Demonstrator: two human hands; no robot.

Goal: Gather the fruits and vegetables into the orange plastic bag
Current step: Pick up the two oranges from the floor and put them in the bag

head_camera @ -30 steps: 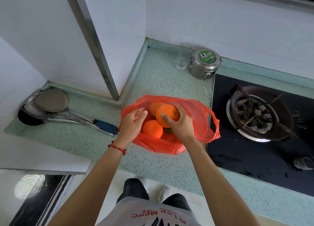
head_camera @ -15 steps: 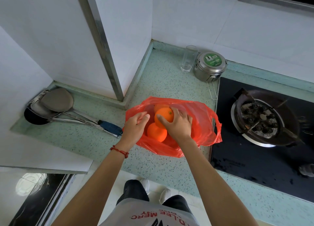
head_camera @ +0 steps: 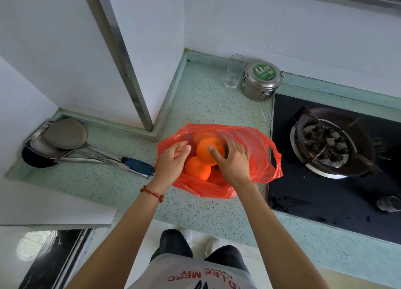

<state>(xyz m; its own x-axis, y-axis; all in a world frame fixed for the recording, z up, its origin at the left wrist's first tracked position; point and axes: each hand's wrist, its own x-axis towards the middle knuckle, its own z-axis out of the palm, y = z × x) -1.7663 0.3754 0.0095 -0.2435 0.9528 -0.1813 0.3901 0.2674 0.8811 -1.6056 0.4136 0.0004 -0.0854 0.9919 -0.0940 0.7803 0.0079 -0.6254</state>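
The orange plastic bag [head_camera: 258, 158] lies open on the green speckled counter, beside the stove. My right hand [head_camera: 233, 160] grips an orange [head_camera: 206, 150] inside the bag's mouth, thumb across its front. Another orange [head_camera: 197, 169] rests below it in the bag, and a third [head_camera: 200, 136] peeks out behind. My left hand [head_camera: 172, 159] pinches the bag's left rim and holds it open. A bit of something green shows under my right fingers; I cannot tell what it is.
A black gas stove [head_camera: 329, 145] lies right of the bag. A steel lunch tin [head_camera: 261, 80] and a glass [head_camera: 233, 73] stand at the back. Ladles and a spatula [head_camera: 65, 141] lie at the left. White wall corner [head_camera: 138, 71] juts out behind.
My right hand has lowered the orange a little deeper into the bag. The left hand has kept its hold on the rim. The camera has shifted slightly.
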